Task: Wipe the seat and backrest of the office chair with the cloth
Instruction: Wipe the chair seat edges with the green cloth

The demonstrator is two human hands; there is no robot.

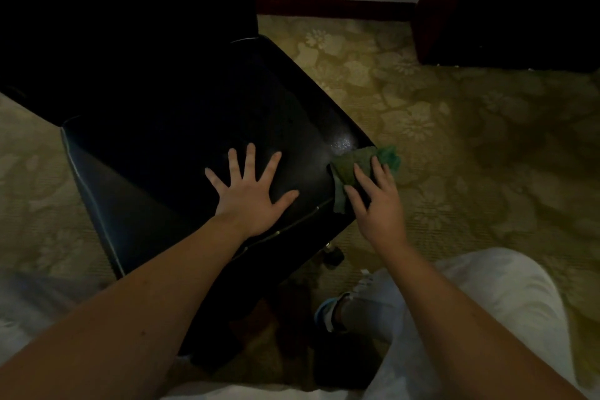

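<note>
Head camera shows our left grip (250, 195) spread flat on the black seat (181, 114); our right grip (376, 204), fingers nearly straight, presses the green cloth (352, 161) onto its right-hand corner. The backrest (130, 10) is murky, its top cut off.

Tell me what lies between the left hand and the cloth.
Only bare black seat, shown in the head view; the left hand and cloth are apart.

L hand (251, 196) flat, fingers spread, on black chair seat (181, 127). R hand (378, 201) presses green cloth (360, 162) on seat's right front corner. Backrest (130, 10) dark, upper left. Patterned carpet (454, 107) below.
</note>
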